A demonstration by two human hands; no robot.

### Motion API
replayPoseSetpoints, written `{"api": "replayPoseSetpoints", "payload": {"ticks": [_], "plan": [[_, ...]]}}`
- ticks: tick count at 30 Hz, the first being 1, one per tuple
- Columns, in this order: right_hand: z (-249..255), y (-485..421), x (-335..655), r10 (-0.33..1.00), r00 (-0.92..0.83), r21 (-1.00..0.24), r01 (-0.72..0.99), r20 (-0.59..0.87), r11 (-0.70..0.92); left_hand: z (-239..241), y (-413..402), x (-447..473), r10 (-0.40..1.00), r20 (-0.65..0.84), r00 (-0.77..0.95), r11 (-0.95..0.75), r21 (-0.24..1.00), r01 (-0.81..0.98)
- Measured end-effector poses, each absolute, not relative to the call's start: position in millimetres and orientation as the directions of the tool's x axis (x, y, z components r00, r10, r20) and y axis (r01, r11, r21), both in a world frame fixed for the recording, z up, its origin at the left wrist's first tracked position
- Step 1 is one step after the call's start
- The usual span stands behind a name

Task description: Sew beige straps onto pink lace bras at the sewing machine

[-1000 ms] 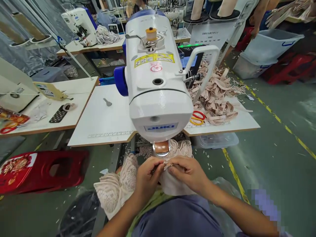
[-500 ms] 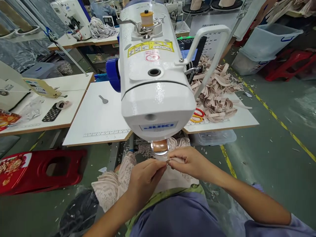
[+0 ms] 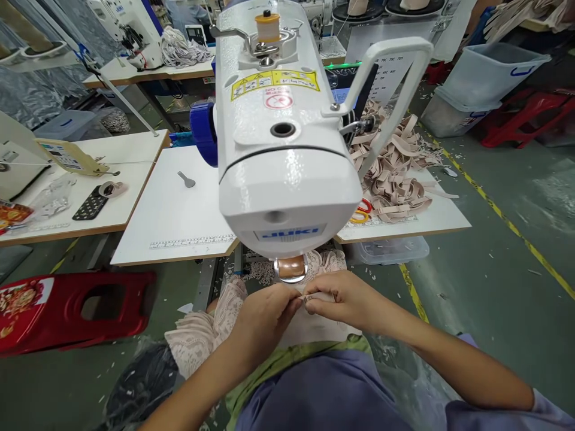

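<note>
My left hand [image 3: 265,314] and my right hand [image 3: 345,297] meet just below the head of a white sewing machine [image 3: 281,143]. Both pinch a small beige fabric strip [image 3: 314,297] between fingertips, over a pale lace garment [image 3: 211,332] that drapes across my lap and to the left. A copper-coloured part [image 3: 291,267] of the machine sits right above my fingers. The needle area is hidden by the machine head.
A heap of beige straps [image 3: 390,173] and red and yellow scissors [image 3: 362,211] lie on the white table [image 3: 179,221] to the right of the machine. A red plastic stool [image 3: 76,308] lies at the left. A clear bin [image 3: 389,250] sits under the table.
The camera moved closer to the machine. My hands stayed pinched together on the strip and rose slightly toward the machine head.
</note>
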State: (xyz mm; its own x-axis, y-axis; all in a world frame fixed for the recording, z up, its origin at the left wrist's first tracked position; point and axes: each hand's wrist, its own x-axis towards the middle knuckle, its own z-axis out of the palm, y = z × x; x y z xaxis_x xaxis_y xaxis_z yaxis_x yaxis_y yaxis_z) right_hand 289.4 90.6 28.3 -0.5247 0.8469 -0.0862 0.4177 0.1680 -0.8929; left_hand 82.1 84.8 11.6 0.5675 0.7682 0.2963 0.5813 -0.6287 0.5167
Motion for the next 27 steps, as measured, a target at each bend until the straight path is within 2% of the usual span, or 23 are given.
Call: {"api": "replayPoseSetpoints", "payload": {"ticks": [3, 7, 10, 11, 13, 16, 19, 22, 24, 27], "plan": [[24, 88, 289, 0.88, -0.475, -0.895, 0.4, -0.019, 0.197, 7, 81, 85, 0.785, 0.311, 0.536, -0.617, 0.46, 0.638], [29, 94, 284, 0.903, -0.411, -0.804, 0.49, 0.127, 0.336, 9, 82, 92, 0.809, 0.333, 0.484, -0.588, 0.452, 0.671], [39, 113, 279, 0.897, -0.429, -0.741, 0.566, 0.11, 0.361, 13, 88, 90, 0.837, 0.363, 0.41, -0.544, 0.461, 0.701], [43, 120, 277, 0.893, -0.443, -0.729, 0.584, 0.082, 0.357, 13, 91, 88, 0.829, 0.396, 0.395, -0.547, 0.426, 0.721], [48, 132, 274, 0.883, -0.468, -0.716, 0.608, 0.026, 0.343, 10, 96, 81, 0.756, 0.495, 0.428, -0.605, 0.279, 0.746], [53, 141, 271, 0.874, -0.485, -0.674, 0.648, -0.006, 0.355, 1, 102, 67, 0.574, 0.571, 0.587, -0.733, 0.04, 0.679], [55, 140, 269, 0.875, -0.484, -0.583, 0.714, -0.009, 0.388, -5, 105, 59, 0.509, 0.533, 0.676, -0.783, -0.039, 0.62], [48, 132, 270, 0.884, -0.466, -0.543, 0.745, -0.009, 0.387, -4, 103, 62, 0.541, 0.489, 0.685, -0.755, -0.077, 0.651], [36, 122, 272, 0.902, -0.419, -0.524, 0.748, 0.103, 0.408, 1, 100, 67, 0.598, 0.445, 0.666, -0.711, -0.089, 0.698], [17, 107, 274, 0.87, -0.327, -0.421, 0.775, 0.37, 0.471, 11, 100, 73, 0.667, 0.378, 0.642, -0.676, -0.055, 0.735]]}}
